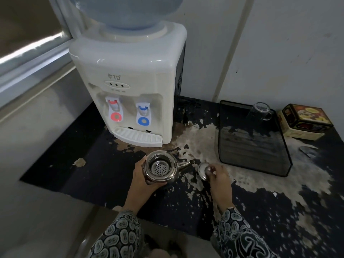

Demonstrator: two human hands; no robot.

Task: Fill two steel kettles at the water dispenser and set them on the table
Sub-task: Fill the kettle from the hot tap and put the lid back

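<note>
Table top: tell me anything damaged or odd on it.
The table's dark covering has flaked away in pale patches, worst between the water dispenser and the mesh tray. The dispenser's plug lies loose on the surface, unplugged.

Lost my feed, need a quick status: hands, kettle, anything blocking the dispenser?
Left hand grips open steel kettle, strainer visible. Right hand holds its lid over the table. Dispenser taps clear, nothing in the way.

Left hand (pixel 142 175) grips open kettle (pixel 161 167); right hand (pixel 218 175) holds lid (pixel 203 169).
</note>
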